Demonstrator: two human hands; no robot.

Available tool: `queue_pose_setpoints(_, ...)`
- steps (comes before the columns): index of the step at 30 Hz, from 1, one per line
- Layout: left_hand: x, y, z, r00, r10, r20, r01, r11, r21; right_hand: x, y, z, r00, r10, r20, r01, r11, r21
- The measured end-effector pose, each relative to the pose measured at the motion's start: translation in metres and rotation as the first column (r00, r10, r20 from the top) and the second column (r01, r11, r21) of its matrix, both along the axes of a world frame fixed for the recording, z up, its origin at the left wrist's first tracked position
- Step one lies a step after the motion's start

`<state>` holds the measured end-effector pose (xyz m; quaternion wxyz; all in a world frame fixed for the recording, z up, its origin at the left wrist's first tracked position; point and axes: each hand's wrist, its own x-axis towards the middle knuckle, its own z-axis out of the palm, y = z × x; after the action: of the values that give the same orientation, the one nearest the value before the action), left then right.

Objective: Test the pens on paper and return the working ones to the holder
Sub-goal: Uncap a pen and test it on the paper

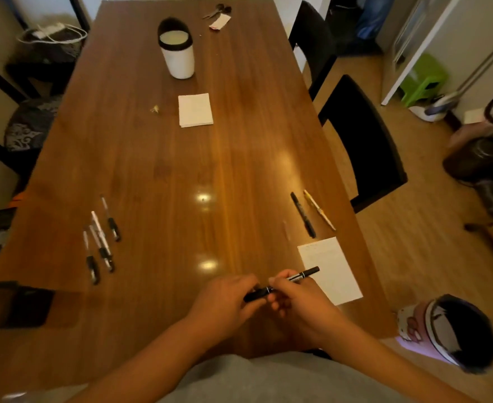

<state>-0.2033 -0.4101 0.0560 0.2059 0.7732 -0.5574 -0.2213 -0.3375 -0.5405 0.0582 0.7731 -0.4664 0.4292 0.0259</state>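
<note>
Grey shirt (pixel 268 379) fills the bottom edge. Just beyond it, left grip (pixel 228 301) and right grip (pixel 300 303) sit close together over the surface (pixel 181 170), both clamped on one black marker (pixel 306 274). Left fingers curl round its near end, right fingers pinch the middle, and the far end pokes up-right at the edge of the paper (pixel 331 271), which lies just right of the right grip. Beyond the right grip, apart from it: black pen (pixel 303 215) and yellow pen (pixel 318 209) side by side. Far left of the left grip: four pens (pixel 102 239), loosely bunched. Holder (pixel 178 53) stands upright far ahead of both grips, notepad (pixel 195 109) between it and them.
</note>
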Motion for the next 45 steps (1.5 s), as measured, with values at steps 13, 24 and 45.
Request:
queue_pose_setpoints(13, -0.123, -0.126, 0.0, 0.822, 0.29, -0.491, -0.222, 0.956, 0.194, -0.11, -0.151, -0.002, 0.983, 0.179, 0.049, -0.182, 0.981, 0.067)
queue_pose_setpoints(24, -0.143, -0.131, 0.011, 0.586, 0.403, -0.703, -0.249, 0.915, 0.317, -0.123, -0.174, -0.001, 0.952, 0.279, 0.124, -0.293, 0.948, 0.123)
queue_pose_setpoints(45, -0.119, -0.109, -0.067, 0.982, 0.183, -0.037, -0.172, 0.964, 0.202, -0.076, -0.17, -0.043, 0.977, 0.173, -0.123, -0.212, 0.849, -0.484)
